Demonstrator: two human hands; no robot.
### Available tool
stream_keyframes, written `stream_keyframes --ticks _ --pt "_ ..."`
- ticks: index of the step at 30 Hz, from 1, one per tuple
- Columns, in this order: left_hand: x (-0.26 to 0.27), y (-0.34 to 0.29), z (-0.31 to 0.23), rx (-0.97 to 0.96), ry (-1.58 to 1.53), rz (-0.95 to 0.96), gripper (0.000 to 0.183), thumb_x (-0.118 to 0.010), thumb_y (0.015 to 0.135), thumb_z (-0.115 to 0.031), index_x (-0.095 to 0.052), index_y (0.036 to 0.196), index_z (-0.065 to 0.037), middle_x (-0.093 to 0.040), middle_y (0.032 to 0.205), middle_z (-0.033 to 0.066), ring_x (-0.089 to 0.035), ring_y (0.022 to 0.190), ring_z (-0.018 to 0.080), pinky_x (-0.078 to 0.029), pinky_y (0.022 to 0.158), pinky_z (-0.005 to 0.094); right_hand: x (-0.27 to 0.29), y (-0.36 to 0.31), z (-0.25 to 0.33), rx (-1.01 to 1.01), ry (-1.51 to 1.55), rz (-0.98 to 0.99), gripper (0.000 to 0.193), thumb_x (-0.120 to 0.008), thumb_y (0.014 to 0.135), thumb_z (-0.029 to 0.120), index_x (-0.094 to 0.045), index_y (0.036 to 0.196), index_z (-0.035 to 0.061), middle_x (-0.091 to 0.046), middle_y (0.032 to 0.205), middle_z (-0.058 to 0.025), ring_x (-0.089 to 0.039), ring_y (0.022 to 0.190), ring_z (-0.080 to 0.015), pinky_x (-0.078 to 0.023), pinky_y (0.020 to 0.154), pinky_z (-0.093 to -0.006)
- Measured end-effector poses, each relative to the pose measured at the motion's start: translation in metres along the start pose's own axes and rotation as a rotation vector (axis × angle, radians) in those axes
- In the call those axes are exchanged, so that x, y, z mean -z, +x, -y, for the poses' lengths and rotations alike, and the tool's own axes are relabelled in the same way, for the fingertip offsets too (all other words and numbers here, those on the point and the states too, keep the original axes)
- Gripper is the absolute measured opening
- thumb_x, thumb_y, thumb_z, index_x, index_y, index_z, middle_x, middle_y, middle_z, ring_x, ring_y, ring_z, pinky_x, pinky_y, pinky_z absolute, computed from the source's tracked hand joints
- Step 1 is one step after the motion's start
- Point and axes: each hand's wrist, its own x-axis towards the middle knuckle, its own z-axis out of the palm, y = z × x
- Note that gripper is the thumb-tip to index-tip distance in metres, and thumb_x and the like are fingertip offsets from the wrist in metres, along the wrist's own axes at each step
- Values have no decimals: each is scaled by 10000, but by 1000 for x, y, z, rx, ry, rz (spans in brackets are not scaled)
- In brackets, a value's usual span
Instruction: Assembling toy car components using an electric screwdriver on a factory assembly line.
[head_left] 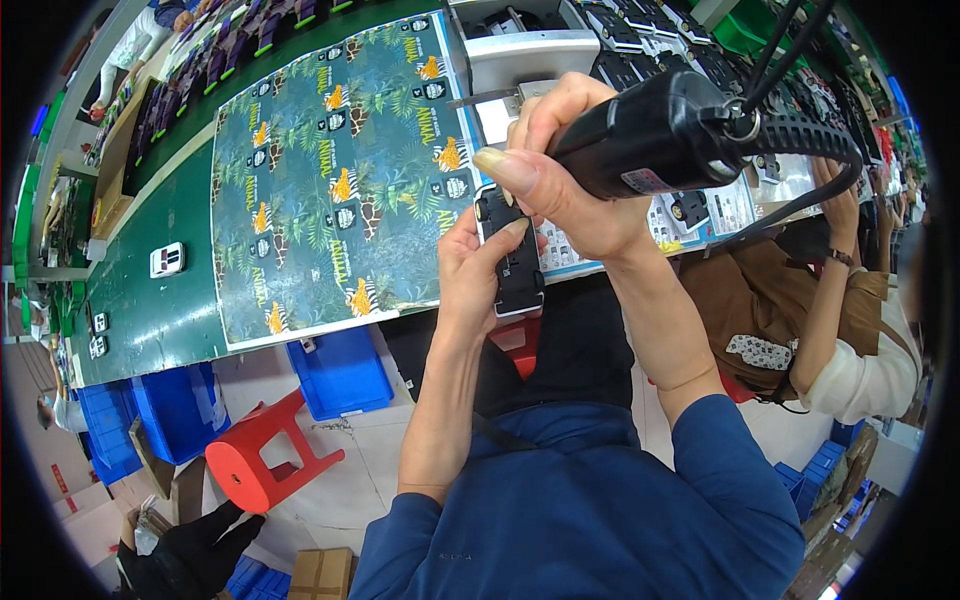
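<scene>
My left hand (462, 270) holds a toy car (518, 275) with its black underside up, at the front edge of the table. The thumb lies on the chassis and the fingers wrap its side. Wrapped around a black electric screwdriver (640, 140) is my right hand (600, 215). The tool's tip points down toward the far end of the car; my right hand hides the tip, so I cannot see whether it touches. A thick cable runs from the screwdriver's back end.
A jungle-patterned sheet (300, 190) covers the table's middle. A grey bin (530, 60) stands beyond my hands, black chassis (617, 72) at far right. A white toy car (168, 260) sits left. A co-worker's arm (825, 320) is at right. Below are a red stool (240, 475) and blue bin (345, 375).
</scene>
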Motion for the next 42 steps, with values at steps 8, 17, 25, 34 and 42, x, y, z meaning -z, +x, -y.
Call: stream_keyframes --ticks 8,17,25,34,42 --pt "4 -2 2 -16 41 -7 263 -647 898 -7 -609 1157 14 -711 964 113 -696 761 157 -574 685 275 -9 -6 4 -148 211 -235 202 -825 793 55 -627 757 43 -573 625 30 -513 537 -27 -399 498 -179" --pt "13 7 5 -16 -199 -37 289 -642 900 -28 -562 1176 2 -668 1101 168 -688 928 247 -609 796 434 43 24 17 89 317 -189 127 -667 937 113 -609 948 0 -594 650 -49 -595 547 -106 -498 569 -256" --pt "17 2 0 -25 -152 13 573 -571 764 152 -460 1303 -7 -579 1285 168 -644 1127 301 -621 842 478 33 39 13 -126 35 -405 157 -746 864 39 -591 842 36 -587 632 -25 -536 478 -86 -413 455 -216" --pt "20 9 2 -39 -163 -8 602 -550 776 165 -434 1345 6 -586 1294 200 -634 1146 311 -606 862 501 24 61 3 -58 -120 -178 223 -761 848 86 -639 672 23 -598 556 -1 -518 448 -56 -393 434 -217" --pt "13 14 4 -35 -188 -86 548 -570 745 157 -485 1264 1 -607 1223 167 -652 1063 280 -611 798 459 31 -6 40 -291 366 -227 166 -713 894 139 -642 852 -5 -573 565 -28 -539 450 -93 -447 480 -232"
